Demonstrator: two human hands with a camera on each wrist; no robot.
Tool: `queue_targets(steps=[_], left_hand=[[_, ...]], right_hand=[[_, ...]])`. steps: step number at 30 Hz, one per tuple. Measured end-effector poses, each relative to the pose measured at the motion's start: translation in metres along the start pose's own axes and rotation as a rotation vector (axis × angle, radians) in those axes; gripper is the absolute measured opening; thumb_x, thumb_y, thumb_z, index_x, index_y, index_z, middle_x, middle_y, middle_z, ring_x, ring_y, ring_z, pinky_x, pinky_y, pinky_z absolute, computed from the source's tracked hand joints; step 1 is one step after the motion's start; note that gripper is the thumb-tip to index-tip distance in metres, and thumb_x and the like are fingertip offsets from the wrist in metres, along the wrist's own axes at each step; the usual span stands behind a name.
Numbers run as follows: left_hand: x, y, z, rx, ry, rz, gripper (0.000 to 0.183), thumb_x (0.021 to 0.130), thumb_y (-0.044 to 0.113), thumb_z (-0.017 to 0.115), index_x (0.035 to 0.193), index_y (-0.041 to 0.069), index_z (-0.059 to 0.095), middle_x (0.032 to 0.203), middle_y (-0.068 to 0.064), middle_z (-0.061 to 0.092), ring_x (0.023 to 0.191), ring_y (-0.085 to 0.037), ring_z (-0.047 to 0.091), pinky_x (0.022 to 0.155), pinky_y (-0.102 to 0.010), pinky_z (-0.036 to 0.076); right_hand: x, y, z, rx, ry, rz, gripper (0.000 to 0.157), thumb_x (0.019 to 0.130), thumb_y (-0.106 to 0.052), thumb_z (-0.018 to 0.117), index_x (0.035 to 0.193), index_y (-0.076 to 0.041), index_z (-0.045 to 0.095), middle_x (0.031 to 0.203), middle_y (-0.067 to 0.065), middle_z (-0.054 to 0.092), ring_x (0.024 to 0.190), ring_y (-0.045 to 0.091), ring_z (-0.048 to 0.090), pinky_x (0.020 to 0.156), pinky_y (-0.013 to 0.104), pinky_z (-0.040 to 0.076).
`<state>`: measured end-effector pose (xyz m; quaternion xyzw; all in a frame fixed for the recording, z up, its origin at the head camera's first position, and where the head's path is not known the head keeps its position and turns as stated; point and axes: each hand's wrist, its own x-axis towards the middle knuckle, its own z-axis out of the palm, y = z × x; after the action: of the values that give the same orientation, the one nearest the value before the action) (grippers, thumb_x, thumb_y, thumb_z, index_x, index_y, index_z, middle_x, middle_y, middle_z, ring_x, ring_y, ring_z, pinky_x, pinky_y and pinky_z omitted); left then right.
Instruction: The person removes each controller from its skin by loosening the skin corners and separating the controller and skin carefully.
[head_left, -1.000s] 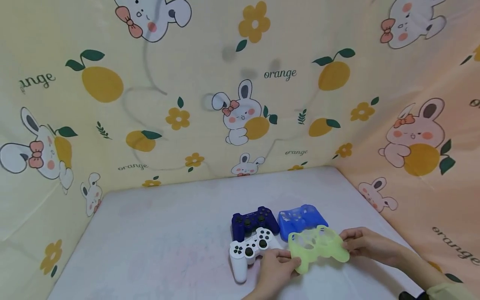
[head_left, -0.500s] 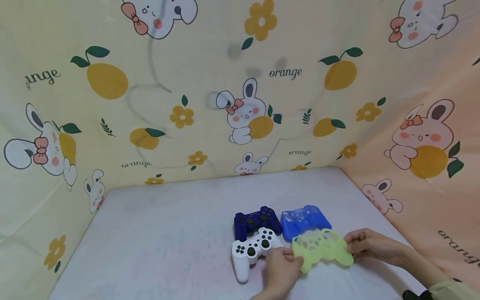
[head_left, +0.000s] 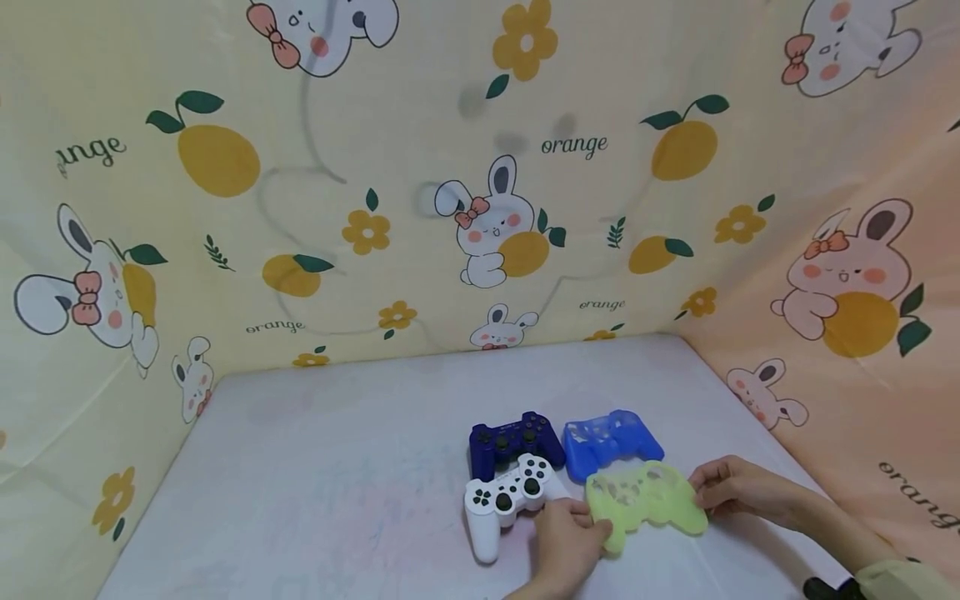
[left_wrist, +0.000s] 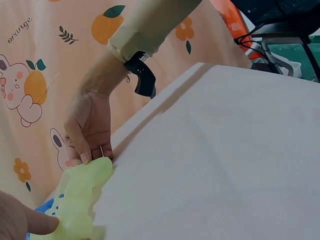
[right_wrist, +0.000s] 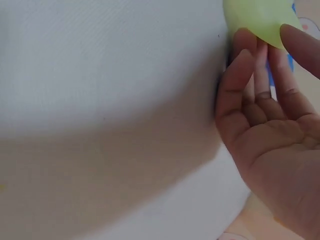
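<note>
A yellow-green silicone controller cover point(head_left: 645, 500) with button holes is held by its two ends at the table's right. My left hand point(head_left: 567, 542) pinches its left grip, thumb on top; in the left wrist view that thumb point(left_wrist: 42, 222) lies on the cover point(left_wrist: 75, 200). At the opposite end my right hand point(head_left: 738, 492) pinches the right side between thumb and fingers, which the right wrist view shows under the cover's rounded tip point(right_wrist: 260, 22). A white game controller point(head_left: 506, 500) lies just left of my left hand, partly overlapped by its fingers.
Behind the white controller lies a dark blue controller point(head_left: 517, 442). A blue silicone cover point(head_left: 611, 442) lies beside it, just behind the yellow-green one. Patterned cloth walls point(head_left: 420, 217) border the white table point(head_left: 322, 467) at the back and sides.
The yellow-green cover has tipped from raised and facing up to lower and flatter over the table, both hands keeping hold. The whole view has shifted slightly; the controllers stay put.
</note>
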<state>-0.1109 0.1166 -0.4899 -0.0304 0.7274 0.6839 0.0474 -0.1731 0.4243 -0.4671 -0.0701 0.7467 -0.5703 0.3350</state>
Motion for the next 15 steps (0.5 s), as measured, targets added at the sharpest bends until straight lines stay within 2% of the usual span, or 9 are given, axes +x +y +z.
queue_targets(steps=[6,9,12,15], left_hand=[[-0.002,0.001,-0.006,0.089,0.005,0.029,0.024,0.074,0.007,0.082,0.091,0.001,0.067,0.072,0.001,0.07,0.065,-0.006,0.064,0.06,-0.024,0.053],[-0.003,0.005,-0.013,0.103,-0.013,0.043,0.025,0.075,0.01,0.082,0.094,0.001,0.068,0.074,0.004,0.07,0.068,-0.005,0.064,0.063,-0.024,0.053],[-0.002,0.009,-0.022,0.096,-0.04,0.062,0.025,0.076,0.011,0.08,0.096,0.001,0.07,0.075,0.006,0.069,0.069,-0.005,0.064,0.065,-0.024,0.052],[0.001,0.015,-0.033,0.071,-0.084,0.074,0.025,0.077,0.01,0.078,0.098,0.0,0.07,0.077,0.007,0.067,0.07,-0.005,0.063,0.065,-0.023,0.052]], right_hand=[[-0.003,-0.007,0.004,-0.172,0.12,0.047,0.019,0.091,-0.005,0.062,0.106,0.006,0.067,0.091,0.009,0.066,0.079,0.021,0.056,0.065,0.032,0.049],[-0.003,-0.016,0.009,-0.241,0.196,0.035,0.019,0.092,-0.006,0.062,0.106,0.005,0.066,0.09,0.01,0.065,0.077,0.022,0.057,0.062,0.031,0.05],[0.001,-0.028,0.018,-0.234,0.235,-0.01,0.022,0.094,-0.011,0.062,0.108,0.007,0.064,0.092,0.011,0.065,0.079,0.024,0.059,0.064,0.032,0.052],[0.008,-0.039,0.032,-0.191,0.225,-0.055,0.028,0.097,-0.015,0.063,0.11,0.009,0.063,0.096,0.014,0.066,0.084,0.026,0.06,0.069,0.034,0.054]])
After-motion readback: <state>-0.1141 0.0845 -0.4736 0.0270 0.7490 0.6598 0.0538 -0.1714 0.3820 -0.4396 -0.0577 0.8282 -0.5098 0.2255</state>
